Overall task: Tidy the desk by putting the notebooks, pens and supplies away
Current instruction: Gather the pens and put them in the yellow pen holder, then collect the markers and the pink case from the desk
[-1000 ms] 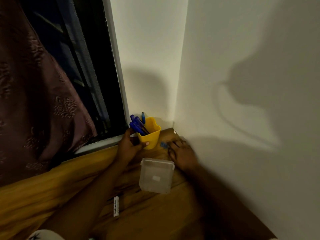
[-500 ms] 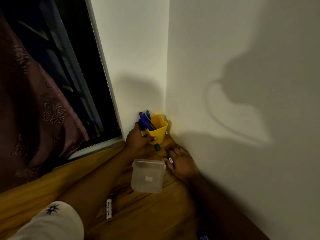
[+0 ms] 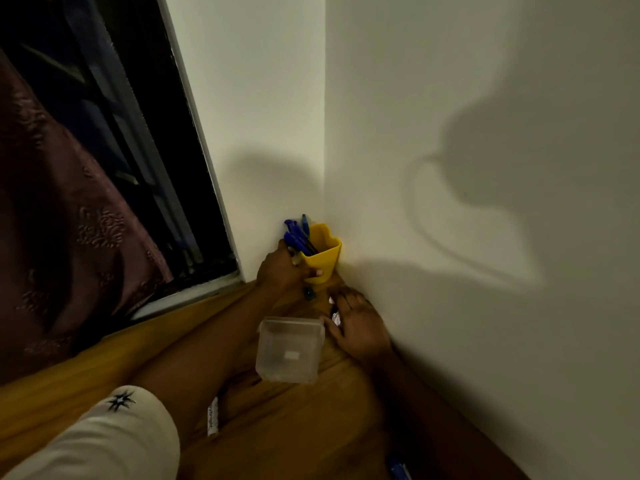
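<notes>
We've got our left hand (image 3: pixel 280 271) wrapped round the yellow pen cup (image 3: pixel 323 261), blue pens (image 3: pixel 297 237) poking out, tucked into the wall corner on the counter (image 3: pixel 104 382). Right hand (image 3: pixel 360 329) lies flat just beside the clear plastic box (image 3: pixel 289 349), fingers (image 3: pixel 346 301) loosely spread over a small white scrap (image 3: pixel 335 318)

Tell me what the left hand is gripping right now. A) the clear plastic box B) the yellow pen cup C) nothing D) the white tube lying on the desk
B: the left hand curls round the yellow pen cup, with its thumb across the cup's front.
</notes>
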